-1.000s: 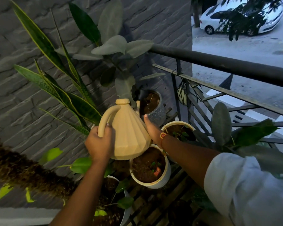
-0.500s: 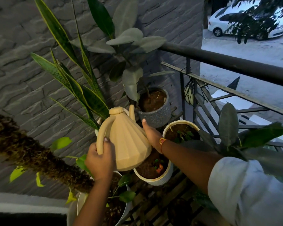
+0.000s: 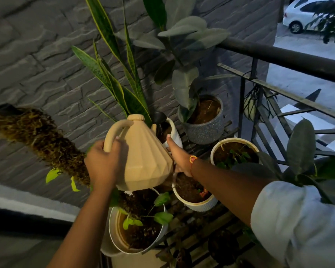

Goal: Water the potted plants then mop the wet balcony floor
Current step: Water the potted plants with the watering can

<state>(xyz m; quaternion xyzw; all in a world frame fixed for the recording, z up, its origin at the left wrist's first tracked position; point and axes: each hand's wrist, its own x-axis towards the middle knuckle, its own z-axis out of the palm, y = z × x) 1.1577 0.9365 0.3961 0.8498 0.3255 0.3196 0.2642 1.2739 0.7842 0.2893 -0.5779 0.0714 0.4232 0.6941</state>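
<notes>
In the head view the watering step is judged in hand: the beige watering can (image 3: 143,155) is held over the snake-plant pot (image 3: 172,132), handle clenched in the left hand (image 3: 103,163), body steadied by the right hand (image 3: 179,157), and further tilting is judged needed next

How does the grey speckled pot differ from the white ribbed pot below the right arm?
The grey speckled pot is dark and rough-looking; the white ribbed pot is pale with vertical grooves. The grey speckled pot carries a tall plant with large leaves, while the white ribbed pot shows mostly bare soil and something small and reddish. The grey one stands nearer the wall. Both are round and hold brown soil.
</notes>
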